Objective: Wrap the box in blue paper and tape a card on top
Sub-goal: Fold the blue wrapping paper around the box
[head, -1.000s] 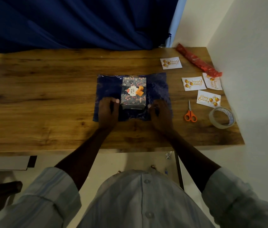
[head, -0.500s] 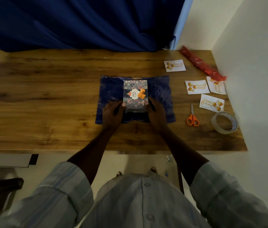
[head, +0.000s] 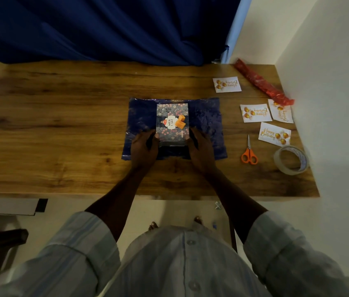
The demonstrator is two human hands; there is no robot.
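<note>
- Box (head: 172, 121) with a floral print sits roughly in the middle of the blue paper (head: 205, 116), which lies flat on the wooden table (head: 62, 125), so wrapping looks barely started.
- Left hand (head: 143, 146) is at the box's near-left corner and right hand (head: 200, 147) at the near-right. Fingers touch the box sides, but I honestly can't tell if they're gripping the box, pinching paper, or just resting.
- My guess: still lining the box up. The next move needs the near paper edge lifted over the top.
- Label on the lid reads "MILK CAKE" beside orange cubes.
- Off to the right: orange scissors (head: 249, 154), tape roll (head: 291, 160), and cards; the nearest card (head: 274, 134) says "Happy Birthday". A red roll (head: 262, 83) lies by the wall.
</note>
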